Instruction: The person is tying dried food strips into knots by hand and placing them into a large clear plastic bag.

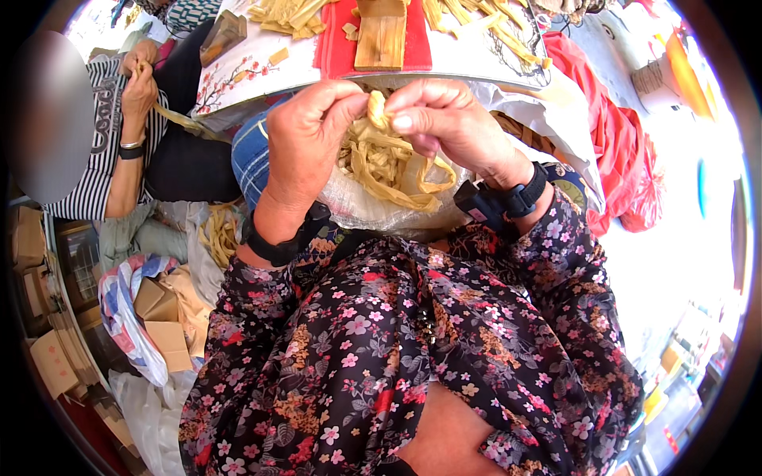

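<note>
Above a lap-level sack, my left hand (306, 134) pinches one side of a short, twisted and folded pale yellow strip (376, 110). My right hand (470, 128) grips the other side of it between thumb and fingers. Both hands are close together, just in front of the table edge. Below them, a heap of loose yellow strips (381, 178) lies in the translucent woven plastic sack (357, 205). The fingers hide part of the held strip, and its exact material cannot be told.
Ahead stands a white table (292, 68) with a red cloth (333, 53), a wooden block (381, 44) and piles of yellow strips (289, 18). At left, a co-worker's hands (140, 89) hold a long strip (184, 122). Red fabric (613, 137) hangs at right. Cardboard boxes (166, 345) sit lower left.
</note>
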{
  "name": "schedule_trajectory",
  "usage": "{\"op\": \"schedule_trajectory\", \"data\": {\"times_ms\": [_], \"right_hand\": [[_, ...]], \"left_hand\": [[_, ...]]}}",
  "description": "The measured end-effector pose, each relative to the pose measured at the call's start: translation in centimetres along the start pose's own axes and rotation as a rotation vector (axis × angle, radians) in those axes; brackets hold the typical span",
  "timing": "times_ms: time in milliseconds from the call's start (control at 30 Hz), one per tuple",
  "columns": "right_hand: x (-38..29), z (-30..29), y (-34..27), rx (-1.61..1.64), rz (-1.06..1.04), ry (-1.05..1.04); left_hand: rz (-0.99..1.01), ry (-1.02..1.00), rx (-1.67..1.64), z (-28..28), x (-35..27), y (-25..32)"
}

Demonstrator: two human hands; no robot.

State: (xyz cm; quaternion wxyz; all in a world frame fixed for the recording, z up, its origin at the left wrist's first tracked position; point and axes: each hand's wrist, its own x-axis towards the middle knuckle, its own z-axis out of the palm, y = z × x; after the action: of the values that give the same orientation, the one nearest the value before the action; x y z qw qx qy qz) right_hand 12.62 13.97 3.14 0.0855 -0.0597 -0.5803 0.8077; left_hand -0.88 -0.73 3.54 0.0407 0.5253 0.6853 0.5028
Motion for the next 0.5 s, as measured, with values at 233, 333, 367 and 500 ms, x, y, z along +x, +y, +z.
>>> {"op": "schedule_trajectory", "data": {"times_ms": [233,333,367,500], "right_hand": [[0.6,0.0,0.6,0.046,-0.022,0.069],[0.6,-0.1,0.7,0.058,0.002,0.075],[0.6,-0.1,0.6,0.056,0.014,0.077],[0.8,0.2,0.6,0.059,0.069,0.106]], "left_hand": [[-0.149,-0.050,-0.213,1.9,-0.9,2.9],[-0.171,-0.070,-0.042,2.8,-1.3,2.9],[-0.167,-0.071,0.028,2.7,-1.3,2.6],[-0.171,-0.141,0.129,1.4,-0.6,2.1]]}}
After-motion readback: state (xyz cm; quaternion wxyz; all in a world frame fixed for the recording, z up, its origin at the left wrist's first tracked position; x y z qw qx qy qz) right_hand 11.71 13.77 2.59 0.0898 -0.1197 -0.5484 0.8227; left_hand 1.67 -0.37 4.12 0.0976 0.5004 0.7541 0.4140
